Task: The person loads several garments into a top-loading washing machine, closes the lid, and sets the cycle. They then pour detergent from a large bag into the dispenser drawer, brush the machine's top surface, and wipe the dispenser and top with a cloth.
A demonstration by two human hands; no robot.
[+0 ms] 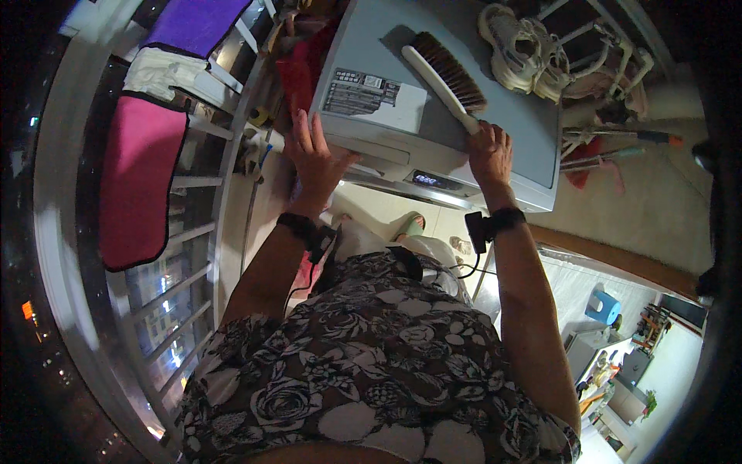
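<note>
My right hand grips the end of a pale handle on a long brush with dark brown bristles. The brush lies at a slant over the grey top of a front-loading washing machine; whether it touches the top, I cannot tell. A torn printed label sticks to the machine's top, left of the brush. At the machine's front left corner my left hand is spread and holds nothing; contact with the casing is unclear. Below the front edge a small display glows.
Worn pale sneakers stand at the machine's back right. Long-handled tools lie beyond its right side. Left is a metal railing with a pink cloth pad and a purple pad. A blue plastic stool shows in the room at right.
</note>
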